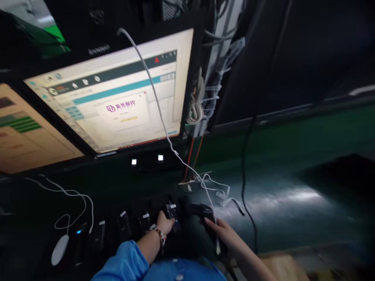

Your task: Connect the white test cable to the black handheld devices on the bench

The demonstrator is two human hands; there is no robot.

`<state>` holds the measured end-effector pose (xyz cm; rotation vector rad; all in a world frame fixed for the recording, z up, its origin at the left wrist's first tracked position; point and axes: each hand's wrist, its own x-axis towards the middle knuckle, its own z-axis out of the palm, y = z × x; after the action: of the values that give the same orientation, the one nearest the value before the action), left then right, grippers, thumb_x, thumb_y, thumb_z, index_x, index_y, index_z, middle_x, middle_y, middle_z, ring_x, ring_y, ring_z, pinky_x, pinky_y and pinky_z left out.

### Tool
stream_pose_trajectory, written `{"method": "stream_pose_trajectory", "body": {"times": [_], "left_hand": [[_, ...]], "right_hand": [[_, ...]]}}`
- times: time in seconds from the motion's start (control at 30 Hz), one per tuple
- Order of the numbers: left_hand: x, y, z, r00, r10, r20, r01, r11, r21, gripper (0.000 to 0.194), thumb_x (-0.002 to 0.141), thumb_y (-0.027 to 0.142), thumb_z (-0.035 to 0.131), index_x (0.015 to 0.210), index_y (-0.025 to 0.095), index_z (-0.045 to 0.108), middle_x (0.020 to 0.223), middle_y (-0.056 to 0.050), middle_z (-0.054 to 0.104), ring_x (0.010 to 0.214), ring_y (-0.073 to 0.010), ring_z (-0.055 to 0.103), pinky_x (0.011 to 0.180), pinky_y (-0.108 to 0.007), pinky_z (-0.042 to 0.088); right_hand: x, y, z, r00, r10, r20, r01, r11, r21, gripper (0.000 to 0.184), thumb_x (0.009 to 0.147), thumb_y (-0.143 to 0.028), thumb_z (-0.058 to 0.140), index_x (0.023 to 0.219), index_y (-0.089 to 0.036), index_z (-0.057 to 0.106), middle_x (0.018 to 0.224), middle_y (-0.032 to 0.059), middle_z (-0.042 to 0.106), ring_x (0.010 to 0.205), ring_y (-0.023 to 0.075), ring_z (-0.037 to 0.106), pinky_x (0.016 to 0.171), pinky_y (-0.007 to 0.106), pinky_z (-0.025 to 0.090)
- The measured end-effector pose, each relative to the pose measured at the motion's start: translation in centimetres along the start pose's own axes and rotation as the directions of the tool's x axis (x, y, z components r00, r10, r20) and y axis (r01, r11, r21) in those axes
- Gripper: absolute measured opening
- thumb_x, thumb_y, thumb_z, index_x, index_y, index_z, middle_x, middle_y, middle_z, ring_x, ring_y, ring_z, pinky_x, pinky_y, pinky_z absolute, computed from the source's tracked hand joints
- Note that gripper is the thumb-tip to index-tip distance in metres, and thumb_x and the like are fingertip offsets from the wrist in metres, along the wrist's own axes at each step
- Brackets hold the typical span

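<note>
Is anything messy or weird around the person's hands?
Yes. A white cable hangs right across the front of the big monitor, covering part of the picture, then lies in loose loops on the dark bench. The left hand touches a small black device; the right hand is by a black scanner.

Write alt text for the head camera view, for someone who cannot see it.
A person's left hand grips a small black device at the end of a row of similar devices on a dark bench, while the right hand holds a black handheld scanner. Above, a tilted monitor shows a software window; a white mouse lies at left.
</note>
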<state>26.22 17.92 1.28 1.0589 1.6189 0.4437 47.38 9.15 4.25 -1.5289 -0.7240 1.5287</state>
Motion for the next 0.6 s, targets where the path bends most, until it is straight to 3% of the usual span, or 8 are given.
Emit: {"method": "stream_pose_trajectory", "body": {"times": [0.1, 0.23, 0.4, 0.6], "left_hand": [[0.2, -0.9, -0.2, 0.996, 0.064, 0.060, -0.058, 0.994, -0.089, 0.023, 0.073, 0.006, 0.067, 0.093, 0.012, 0.057, 0.102, -0.014, 0.069, 0.100, -0.0240, 0.064, 0.091, -0.033, 0.048], [-1.0, -1.8, -0.5, 0.980, 0.169, 0.109, -0.136, 0.956, -0.260, 0.033, 0.074, 0.002, 0.066, 0.103, 0.014, 0.056, 0.110, -0.012, 0.069, 0.104, -0.0204, 0.065, 0.094, -0.031, 0.048], [-2.4, -2.0, -1.1, 0.958, 0.254, 0.134, -0.182, 0.898, -0.401, 0.040, 0.071, -0.002, 0.068, 0.106, 0.015, 0.057, 0.111, -0.013, 0.069, 0.107, -0.0215, 0.064, 0.099, -0.035, 0.047], [-1.9, -2.9, -1.6, 0.966, 0.229, 0.122, -0.136, 0.848, -0.513, 0.046, 0.064, -0.001, 0.074, 0.104, 0.016, 0.060, 0.107, -0.011, 0.070, 0.106, -0.0235, 0.064, 0.102, -0.039, 0.043]], "right_hand": [[-2.3, -1.2, 3.1, 0.994, -0.022, 0.110, 0.009, 0.993, 0.118, 0.048, 0.068, -0.061, 0.070, 0.090, -0.019, 0.066, 0.083, 0.0070, 0.072, 0.080, 0.0266, 0.068, 0.079, 0.042, 0.054], [-2.6, -1.8, 5.4, 0.991, -0.126, 0.032, 0.128, 0.990, -0.052, 0.058, 0.067, -0.068, 0.066, 0.092, -0.016, 0.064, 0.087, 0.0078, 0.071, 0.086, 0.0294, 0.065, 0.082, 0.043, 0.052], [-3.1, -1.5, 5.7, 0.978, -0.207, -0.037, 0.195, 0.957, -0.216, 0.057, 0.074, -0.068, 0.058, 0.095, -0.014, 0.063, 0.089, 0.0098, 0.071, 0.088, 0.0310, 0.065, 0.081, 0.043, 0.051], [-4.7, -1.1, 5.5, 0.971, -0.230, -0.067, 0.200, 0.932, -0.303, 0.055, 0.078, -0.064, 0.053, 0.098, -0.014, 0.063, 0.092, 0.0108, 0.072, 0.091, 0.0311, 0.065, 0.080, 0.040, 0.052]]}}
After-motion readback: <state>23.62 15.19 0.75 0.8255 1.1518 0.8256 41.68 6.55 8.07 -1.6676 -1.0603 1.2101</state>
